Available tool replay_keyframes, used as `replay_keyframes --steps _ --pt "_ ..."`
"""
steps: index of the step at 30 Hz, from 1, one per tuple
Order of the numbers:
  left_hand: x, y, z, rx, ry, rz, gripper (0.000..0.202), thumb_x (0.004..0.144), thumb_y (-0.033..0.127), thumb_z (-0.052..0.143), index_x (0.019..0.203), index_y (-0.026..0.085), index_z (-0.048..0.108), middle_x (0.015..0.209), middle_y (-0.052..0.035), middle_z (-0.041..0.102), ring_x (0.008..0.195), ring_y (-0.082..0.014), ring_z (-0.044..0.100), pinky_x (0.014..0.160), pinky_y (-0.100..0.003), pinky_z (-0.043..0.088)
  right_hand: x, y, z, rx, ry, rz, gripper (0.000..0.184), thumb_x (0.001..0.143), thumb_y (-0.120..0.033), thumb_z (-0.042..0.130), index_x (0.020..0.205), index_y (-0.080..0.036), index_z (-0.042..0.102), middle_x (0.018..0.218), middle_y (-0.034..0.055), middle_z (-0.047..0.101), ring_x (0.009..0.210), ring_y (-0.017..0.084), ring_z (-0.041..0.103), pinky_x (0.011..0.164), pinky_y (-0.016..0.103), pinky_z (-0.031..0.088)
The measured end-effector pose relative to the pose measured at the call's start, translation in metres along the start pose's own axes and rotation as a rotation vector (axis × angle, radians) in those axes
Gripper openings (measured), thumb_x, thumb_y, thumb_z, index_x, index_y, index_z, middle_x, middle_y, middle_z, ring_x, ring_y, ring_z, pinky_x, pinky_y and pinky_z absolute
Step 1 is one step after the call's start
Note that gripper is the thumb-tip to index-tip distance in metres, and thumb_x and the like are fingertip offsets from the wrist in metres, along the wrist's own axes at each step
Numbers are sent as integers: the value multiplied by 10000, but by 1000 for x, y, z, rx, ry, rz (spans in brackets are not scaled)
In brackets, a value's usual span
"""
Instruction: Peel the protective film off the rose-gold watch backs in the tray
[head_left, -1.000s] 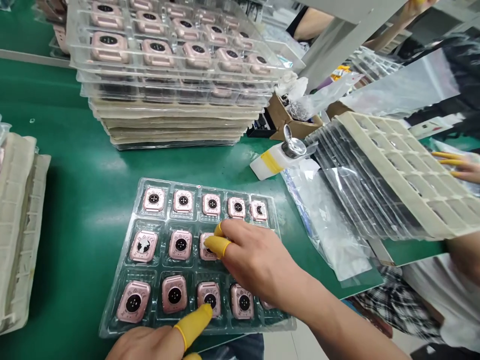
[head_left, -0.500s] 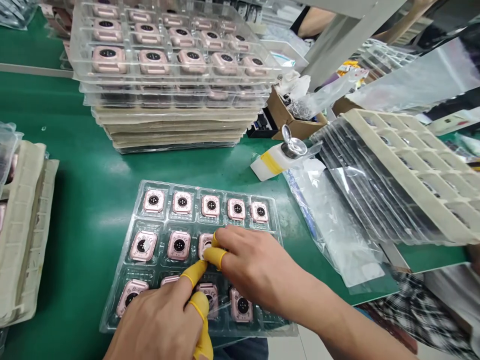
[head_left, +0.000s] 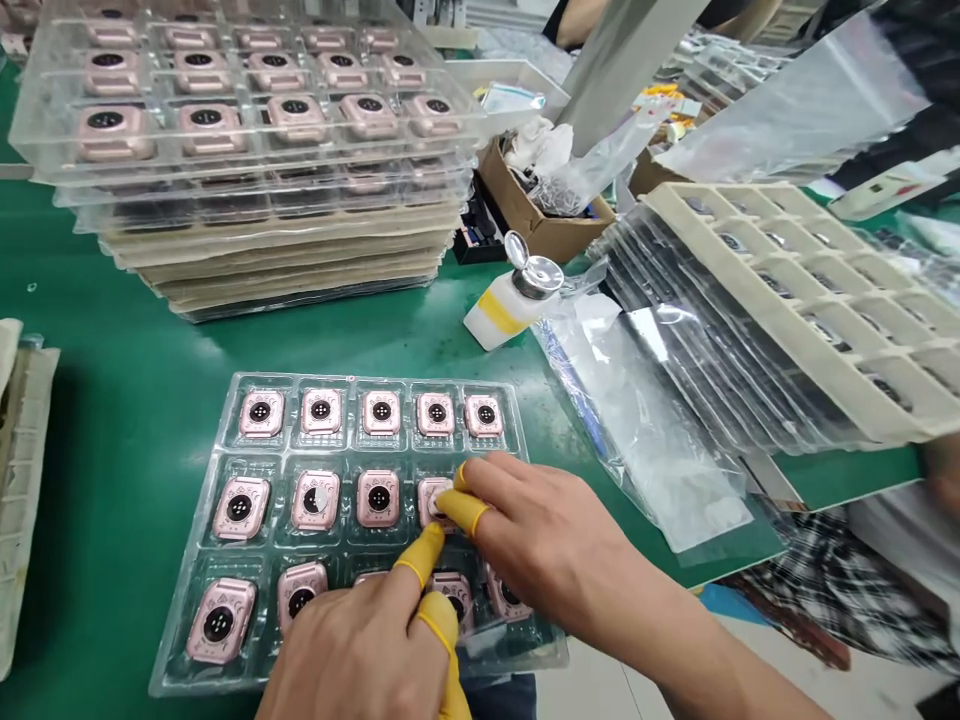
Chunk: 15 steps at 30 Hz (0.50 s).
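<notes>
A clear plastic tray [head_left: 180,640] on the green table holds three rows of pink watch cases, backs up. My right hand [head_left: 547,545] reaches in from the right. Its yellow-capped thumb and forefinger are pinched on the fourth pink watch case [head_left: 430,492] of the middle row. My left hand [head_left: 360,655] comes in from the bottom edge with its fingers curled. Its yellow-capped forefinger points at the same pocket and touches the tray just below that case. It covers part of the front row.
A tall stack of filled clear trays [head_left: 247,130] on cream trays stands at the back. A white bottle with a metal cap [head_left: 510,300], a cardboard box [head_left: 540,215], plastic bags [head_left: 645,430] and a cream grid tray [head_left: 810,290] lie to the right. Another person's checked clothing [head_left: 817,590] shows at lower right.
My left hand rose from the tray's front edge to meet my right fingers. My right pinch shifted from the third to the fourth case of the middle row.
</notes>
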<state>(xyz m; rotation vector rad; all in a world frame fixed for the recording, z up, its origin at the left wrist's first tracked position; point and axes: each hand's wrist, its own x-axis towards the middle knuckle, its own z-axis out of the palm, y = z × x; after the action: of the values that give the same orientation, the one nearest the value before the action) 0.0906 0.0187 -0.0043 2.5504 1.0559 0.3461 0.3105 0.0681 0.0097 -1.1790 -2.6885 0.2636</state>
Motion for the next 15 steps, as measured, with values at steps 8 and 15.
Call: replay_keyframes --steps 8,15 --pt "5 2 -7 43 -6 -45 98 755 160 523 760 258 533 683 24 635 537 -176 605 447 -304 394 1 3 -4 -10 -84 -70 192 901 -111 612 737 -203 648 879 60 643 758 210 454 595 356 291" --pt "8 2 -7 88 -24 -46 163 716 127 464 786 262 521 687 23 637 504 -174 598 419 -304 387 9 5 -4 -8 -77 -48 178 905 -119 625 749 -200 659 823 64 617 731 213 450 565 355 260"
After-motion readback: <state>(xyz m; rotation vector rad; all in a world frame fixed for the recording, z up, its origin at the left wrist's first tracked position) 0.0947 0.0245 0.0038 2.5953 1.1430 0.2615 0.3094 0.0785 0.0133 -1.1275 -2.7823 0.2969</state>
